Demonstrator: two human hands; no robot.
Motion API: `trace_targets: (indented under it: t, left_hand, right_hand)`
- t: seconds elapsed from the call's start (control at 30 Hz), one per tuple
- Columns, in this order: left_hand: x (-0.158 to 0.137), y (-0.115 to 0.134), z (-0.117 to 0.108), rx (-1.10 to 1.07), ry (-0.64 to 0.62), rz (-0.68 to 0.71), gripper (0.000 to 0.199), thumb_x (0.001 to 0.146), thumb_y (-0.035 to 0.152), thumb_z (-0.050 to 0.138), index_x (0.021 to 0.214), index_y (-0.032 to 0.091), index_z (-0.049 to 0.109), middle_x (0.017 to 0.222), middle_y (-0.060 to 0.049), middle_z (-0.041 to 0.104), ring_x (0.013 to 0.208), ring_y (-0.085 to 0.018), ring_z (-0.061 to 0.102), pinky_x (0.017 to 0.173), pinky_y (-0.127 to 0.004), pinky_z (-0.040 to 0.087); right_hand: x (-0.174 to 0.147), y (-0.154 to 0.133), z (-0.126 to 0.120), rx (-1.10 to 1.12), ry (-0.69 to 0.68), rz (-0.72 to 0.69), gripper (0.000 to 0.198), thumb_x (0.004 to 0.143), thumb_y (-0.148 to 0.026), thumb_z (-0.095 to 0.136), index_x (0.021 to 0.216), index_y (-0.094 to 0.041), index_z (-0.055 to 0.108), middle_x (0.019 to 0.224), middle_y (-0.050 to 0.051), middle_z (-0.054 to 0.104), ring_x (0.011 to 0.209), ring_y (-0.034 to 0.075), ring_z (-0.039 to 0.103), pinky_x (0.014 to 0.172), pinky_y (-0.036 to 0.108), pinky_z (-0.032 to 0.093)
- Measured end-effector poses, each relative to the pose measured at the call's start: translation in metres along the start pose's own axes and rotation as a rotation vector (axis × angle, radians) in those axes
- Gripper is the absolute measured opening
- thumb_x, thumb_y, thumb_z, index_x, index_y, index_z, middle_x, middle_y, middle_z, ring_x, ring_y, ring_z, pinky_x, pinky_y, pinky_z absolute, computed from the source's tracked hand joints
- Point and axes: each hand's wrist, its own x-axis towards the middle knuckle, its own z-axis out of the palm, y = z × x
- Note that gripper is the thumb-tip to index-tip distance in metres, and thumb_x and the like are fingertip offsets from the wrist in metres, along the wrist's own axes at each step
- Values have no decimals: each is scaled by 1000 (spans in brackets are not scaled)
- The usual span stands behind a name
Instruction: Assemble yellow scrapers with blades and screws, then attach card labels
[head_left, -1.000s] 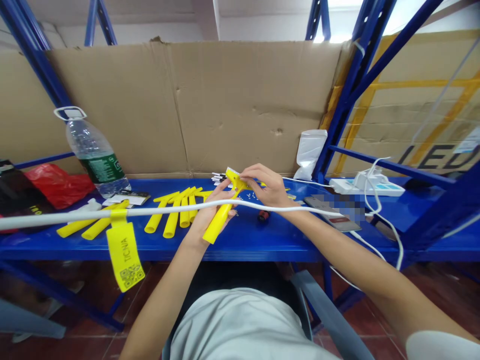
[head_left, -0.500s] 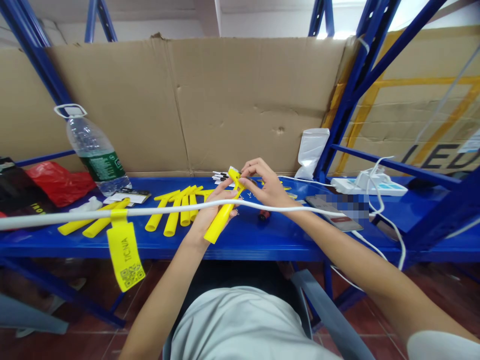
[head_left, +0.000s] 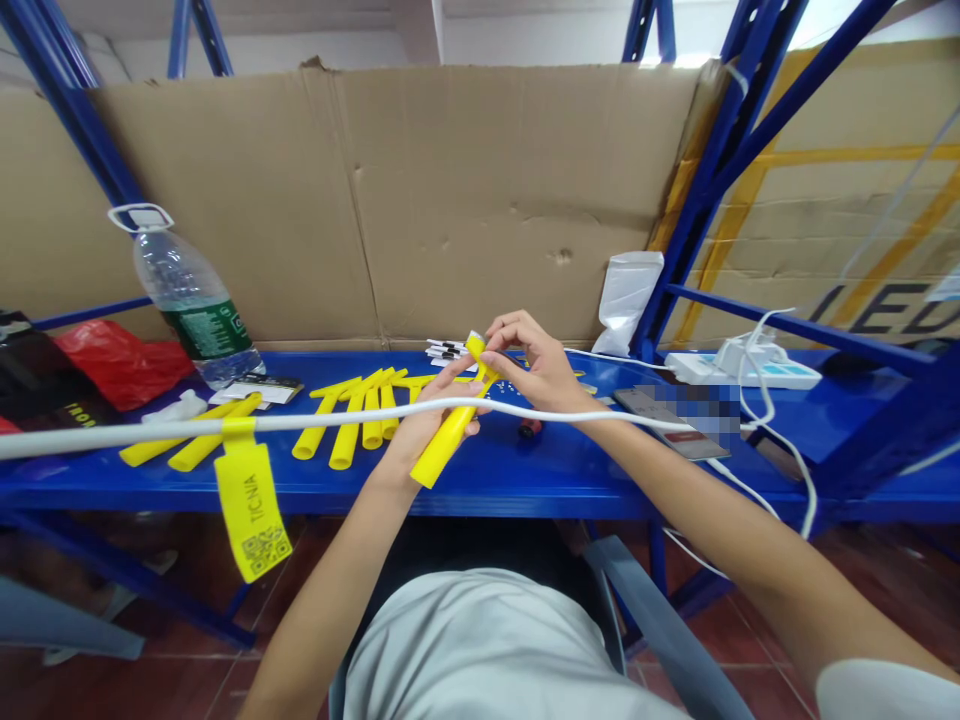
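A yellow T-shaped piece with a thick tubular handle (head_left: pixel 442 447) is held over the front of the table. My left hand (head_left: pixel 414 432) wraps around it from the left, its fingers partly hidden behind the handle. At the piece's upper end, my right hand (head_left: pixel 534 362) is closed, thumb and fingertips pinched against the head. Whether a small part sits in that pinch I cannot make out. Something whitish shows at the head's tip. Several similar yellow pieces (head_left: pixel 346 432) lie on the table to the left of my left hand.
A white cable (head_left: pixel 300 422) crosses in front, carrying a yellow tag (head_left: pixel 251 510). On the blue table (head_left: pixel 517 490) are a water bottle (head_left: pixel 206 320), a red bag (head_left: pixel 124 365), a small red-and-black item (head_left: pixel 529 428), a phone (head_left: pixel 660 415) and a power strip (head_left: pixel 780 372). Cardboard (head_left: pixel 480 200) stands behind.
The yellow piece has turned slightly in my hands, so its head shows at a different angle. Both hands keep nearly the same place and grip.
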Motion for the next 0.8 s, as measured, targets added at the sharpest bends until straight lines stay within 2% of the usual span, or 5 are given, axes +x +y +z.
trace_targets:
  t: [0.23,0.4,0.63,0.8]
  left_hand:
    - [1,-2,-2,-9,3,3,72,86,11,88,152,22,64,99,-4,74,71,-13,73,49,-16,52]
    - [0,-1,-1,4,-9,0,71,87,12,87,153,22,65,98,-4,74,70,-13,73,49,-16,52]
    - [-1,0,0,22,-19,-2,72,86,12,87,154,22,65,98,-5,75,70,-14,74,49,-16,51]
    - [-1,0,-1,18,-25,-1,72,88,13,87,155,23,64,102,-5,75,71,-13,74,49,-16,51]
  right_hand:
    - [4,3,-1,108,-1,96,41,87,-62,95,88,-25,77,117,7,71,105,23,68,98,45,57]
    - [6,6,-1,186,-2,141,41,83,-59,98,86,-24,77,113,6,72,103,22,68,93,43,56]
    - [7,2,-1,211,7,231,47,76,-64,101,83,-24,77,114,6,73,104,22,69,91,40,60]
    - [7,-2,-2,331,-48,394,52,70,-60,105,88,-22,73,104,3,74,93,18,69,86,35,60]
